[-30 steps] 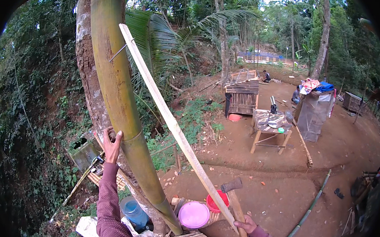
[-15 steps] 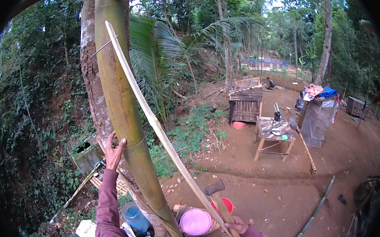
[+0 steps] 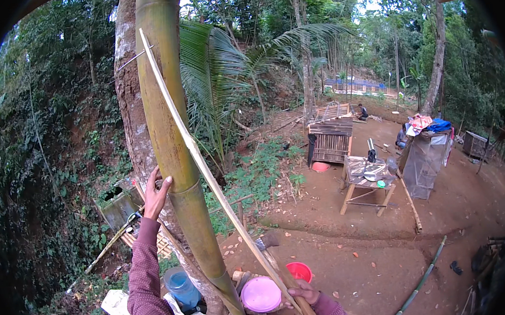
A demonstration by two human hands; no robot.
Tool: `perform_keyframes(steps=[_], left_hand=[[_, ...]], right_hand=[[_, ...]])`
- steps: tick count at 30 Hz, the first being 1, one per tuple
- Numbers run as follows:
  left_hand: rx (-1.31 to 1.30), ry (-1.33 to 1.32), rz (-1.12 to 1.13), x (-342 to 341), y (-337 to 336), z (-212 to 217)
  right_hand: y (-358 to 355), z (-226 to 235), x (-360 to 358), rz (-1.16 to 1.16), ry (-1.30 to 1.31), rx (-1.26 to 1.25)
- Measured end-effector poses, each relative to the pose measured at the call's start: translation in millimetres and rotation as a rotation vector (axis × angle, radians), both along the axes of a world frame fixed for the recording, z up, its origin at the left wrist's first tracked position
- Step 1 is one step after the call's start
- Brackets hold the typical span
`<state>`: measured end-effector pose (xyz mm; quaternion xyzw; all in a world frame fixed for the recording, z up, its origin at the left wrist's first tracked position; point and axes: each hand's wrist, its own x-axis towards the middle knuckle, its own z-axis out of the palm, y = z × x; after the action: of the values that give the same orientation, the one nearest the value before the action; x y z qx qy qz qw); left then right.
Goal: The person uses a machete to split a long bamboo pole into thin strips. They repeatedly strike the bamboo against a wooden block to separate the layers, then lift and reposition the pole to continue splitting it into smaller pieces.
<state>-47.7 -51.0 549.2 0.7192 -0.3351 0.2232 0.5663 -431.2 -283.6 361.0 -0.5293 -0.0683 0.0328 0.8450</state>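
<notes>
A thick green-yellow bamboo pole (image 3: 172,145) leans upright against a tree trunk. My left hand (image 3: 157,193) grips its left side at a joint, the thumb in front and the fingers bent at the edge. A long, pale split strip (image 3: 196,152) slants across the pole from upper left to lower right. Near the strip's top a thin nail-like rod (image 3: 133,59) sticks out sideways. Low on the right, my right hand (image 3: 304,294) is closed round the wooden handle of a hatchet (image 3: 268,239), the strip's lower end lying against it.
Below stand a pink basin (image 3: 261,294), a red basin (image 3: 299,271) and a blue bucket (image 3: 181,286). A wooden table (image 3: 366,173), a slatted crate (image 3: 330,142) and a covered stack (image 3: 425,163) stand farther off. Two people crouch in the distance. A green pole (image 3: 419,283) lies on the dirt.
The view has shifted slightly, so the pole appears farther right. My right hand and the hatchet have moved up and left, the hatchet head closer to the strip. The left hand stays on the pole.
</notes>
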Motion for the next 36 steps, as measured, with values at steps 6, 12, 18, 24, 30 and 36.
perform_keyframes(steps=[6,12,18,24,30,36], left_hand=[[0.002,-0.393,0.319,-12.7,-8.7,15.8],[-0.456,-0.094,-0.517,-82.6,-45.7,64.5],[-0.578,0.207,-1.231,-130.3,-101.1,86.8],[-0.930,0.321,-1.639,-139.1,-121.5,103.0],[-0.946,0.262,-1.330,-118.2,-122.9,141.6],[-0.953,0.167,-1.122,-125.6,-135.7,192.9]], right_hand=[[-5.8,-8.9,13.0,0.139,-0.031,0.170],[-19.4,-7.7,26.9,0.116,-0.009,0.118],[-19.4,-4.0,30.0,0.081,0.025,0.191],[-25.2,16.3,31.8,-0.012,0.037,0.083],[-46.1,70.2,-6.9,-0.507,-0.006,-0.358],[-23.4,116.2,-54.6,-0.879,-0.096,-0.485]])
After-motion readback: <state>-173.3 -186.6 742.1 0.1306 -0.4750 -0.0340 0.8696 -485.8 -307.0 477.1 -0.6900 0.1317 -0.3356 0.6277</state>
